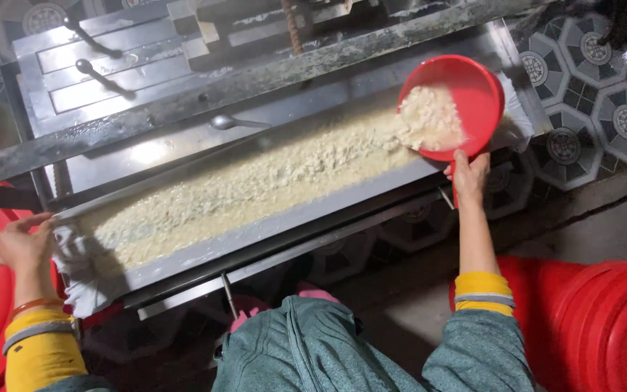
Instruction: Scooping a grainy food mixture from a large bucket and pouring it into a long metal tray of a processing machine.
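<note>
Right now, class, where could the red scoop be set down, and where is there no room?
Bare: the metal shelf behind the tray, around the spoon. Crowded: the tray, full of wet curd; red tubs fill both sides.

The right hand point(469, 176) grips the handle of a red scoop point(466, 87), tilted so pale crumbly curd point(429, 116) spills into the long metal tray point(270, 225) stretching between both hands. The left hand point(25, 243) holds the white cloth point(81, 268) lining the tray's end. Red tubs point(604, 327) stand beside each arm.
</note>
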